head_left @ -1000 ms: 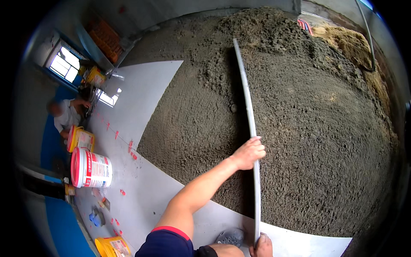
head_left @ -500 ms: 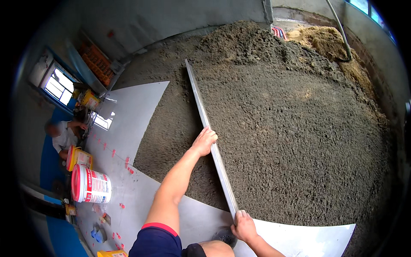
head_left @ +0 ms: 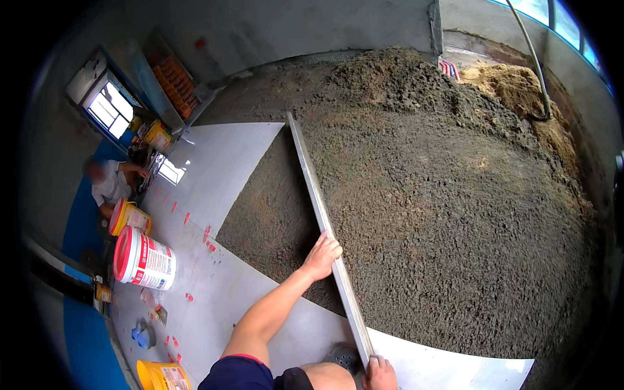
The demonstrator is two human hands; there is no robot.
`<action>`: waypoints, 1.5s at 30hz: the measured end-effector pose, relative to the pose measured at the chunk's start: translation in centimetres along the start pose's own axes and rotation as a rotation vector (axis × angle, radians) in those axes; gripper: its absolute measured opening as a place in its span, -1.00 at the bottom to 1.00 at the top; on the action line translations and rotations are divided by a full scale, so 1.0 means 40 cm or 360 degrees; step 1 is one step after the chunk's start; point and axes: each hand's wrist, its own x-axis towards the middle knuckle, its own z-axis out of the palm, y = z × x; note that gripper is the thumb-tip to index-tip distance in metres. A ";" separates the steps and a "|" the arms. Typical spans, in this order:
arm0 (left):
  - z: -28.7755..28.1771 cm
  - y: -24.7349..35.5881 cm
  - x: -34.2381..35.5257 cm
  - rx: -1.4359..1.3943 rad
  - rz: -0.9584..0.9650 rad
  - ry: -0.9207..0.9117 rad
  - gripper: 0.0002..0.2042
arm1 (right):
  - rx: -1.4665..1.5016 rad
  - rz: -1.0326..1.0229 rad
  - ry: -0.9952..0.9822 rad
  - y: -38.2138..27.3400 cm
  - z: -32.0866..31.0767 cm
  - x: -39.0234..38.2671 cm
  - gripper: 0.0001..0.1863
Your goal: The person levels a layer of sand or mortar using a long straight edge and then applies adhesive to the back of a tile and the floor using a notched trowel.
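My left hand [head_left: 323, 255] is closed around the middle of a long metal straightedge [head_left: 308, 166]. At its near end, my right hand [head_left: 380, 375] grips the same bar, partly cut off by the lower edge of the picture. The straightedge lies slantwise across a bed of damp grey mortar [head_left: 448, 221]. Its far end is beside the far corner of the light grey floor tile [head_left: 224, 153] on the left. Near me, it crosses the edge of another pale tile [head_left: 448, 357]. Left of the bar the mortar looks smoother; to the right it is rough.
Heaped mortar [head_left: 390, 78] and a sand pile [head_left: 504, 84] lie at the back, beside a hanging hose [head_left: 538, 71]. White-and-red [head_left: 146, 260] and yellow buckets [head_left: 162, 376] stand left on tiles with red spacers [head_left: 207, 234]. A person [head_left: 110, 185] crouches at far left.
Both hands have drawn the straightedge toward me and leftward over the mortar. Its far end has come close to the left tile's corner. The view has shifted slightly.
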 end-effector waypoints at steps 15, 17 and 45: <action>-0.152 0.018 -0.100 -0.0065 -0.1027 0.0506 -0.84 | 0.0342 -0.0080 -0.0123 0.008 -0.077 0.176 -0.45; -0.147 0.016 -0.096 -0.0070 -0.1216 0.0486 -0.69 | 0.0398 -0.0048 -0.0165 -0.020 -0.084 0.228 -0.47; -0.004 0.220 0.069 -0.0792 -0.1577 0.0127 -0.05 | 0.0469 0.0220 0.0135 -0.022 -0.055 0.133 -0.28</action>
